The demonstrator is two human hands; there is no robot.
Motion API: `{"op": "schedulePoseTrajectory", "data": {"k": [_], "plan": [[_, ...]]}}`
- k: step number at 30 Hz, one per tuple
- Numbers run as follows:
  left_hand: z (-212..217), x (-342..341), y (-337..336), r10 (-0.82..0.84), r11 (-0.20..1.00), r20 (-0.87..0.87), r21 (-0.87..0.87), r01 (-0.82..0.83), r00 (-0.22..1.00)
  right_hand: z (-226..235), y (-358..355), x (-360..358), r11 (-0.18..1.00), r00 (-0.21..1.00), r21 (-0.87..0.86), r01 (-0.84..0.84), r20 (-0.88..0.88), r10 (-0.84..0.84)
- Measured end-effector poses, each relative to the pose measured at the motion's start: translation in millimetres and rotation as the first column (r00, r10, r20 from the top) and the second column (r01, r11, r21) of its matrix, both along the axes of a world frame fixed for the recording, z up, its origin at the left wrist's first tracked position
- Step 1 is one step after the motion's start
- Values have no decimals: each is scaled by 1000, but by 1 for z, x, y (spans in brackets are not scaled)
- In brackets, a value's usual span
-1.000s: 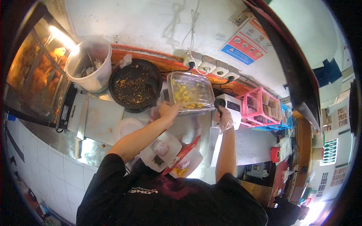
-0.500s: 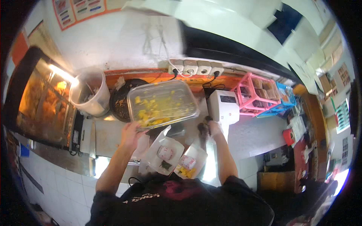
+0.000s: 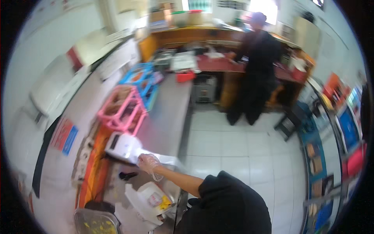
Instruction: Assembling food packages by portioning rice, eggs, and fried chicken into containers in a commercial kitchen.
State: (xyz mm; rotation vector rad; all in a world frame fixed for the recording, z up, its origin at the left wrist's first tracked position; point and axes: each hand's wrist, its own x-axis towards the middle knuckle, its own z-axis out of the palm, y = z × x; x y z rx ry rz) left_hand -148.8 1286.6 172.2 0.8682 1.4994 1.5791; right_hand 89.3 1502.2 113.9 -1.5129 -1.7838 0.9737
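We find the machine [image 3: 124, 147] on the tabletop [image 3: 165, 113] by the right hand [image 3: 149, 163], cannot tell whether the fingers are together, and judge the machine stiff, slippery, best held by its sides.

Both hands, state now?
Left hand: out of view, can't tell.
Right hand: gloved, at the white machine; blurred, open or closed can't be told.

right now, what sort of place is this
Likely a takeaway food counter or small kitchen: a long metal worktop, an open white box with yellow food in it, and a clear plastic glove on the person's right hand.
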Motion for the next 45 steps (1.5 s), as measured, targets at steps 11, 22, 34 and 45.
{"op": "schedulePoseTrajectory", "data": {"k": [11,22,34,45], "plan": [[-36,128,-93,-612,787,241,91,610,753,28,-393,297,705,723,-241,667,-20,-691],[10,302,-297,-894,215,418,79,973,163,65,-771,324,537,99,-387,750,-736,-670],[17,683,-567,-806,-355,567,-229,906,-172,95,-1160,495,-21,-223,-466,884,-382,-897],[9,1089,-782,-691,-721,286,-335,606,-664,62,-1311,697,-533,-686,-450,717,-593,-422]]}}
